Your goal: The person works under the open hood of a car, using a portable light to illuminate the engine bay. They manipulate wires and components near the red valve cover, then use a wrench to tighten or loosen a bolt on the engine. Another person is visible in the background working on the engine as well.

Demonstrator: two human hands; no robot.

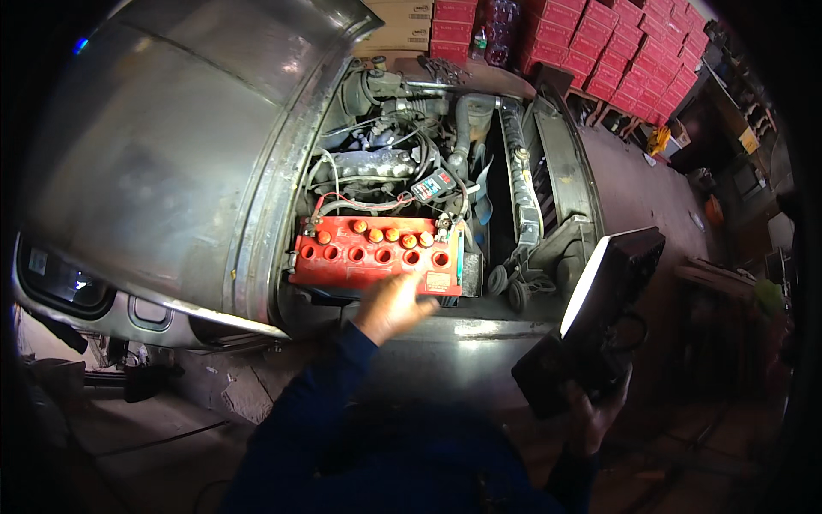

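Left hand [394, 307] is released, thumb apart, at the near edge of the red battery [338, 272]. Right hand [597, 415] grasps the lit lamp [623, 278]. Orange caps [393, 235] rest atop.

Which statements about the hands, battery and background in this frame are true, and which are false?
1. The right hand holds a lit lamp. True.
2. Orange caps lie on top of the red battery. True.
3. The left hand holds the lamp. False: it is at the battery's near edge.
4. The holes in the battery are capped. False: they stand open.
5. Red boxes are stacked in the background. True.
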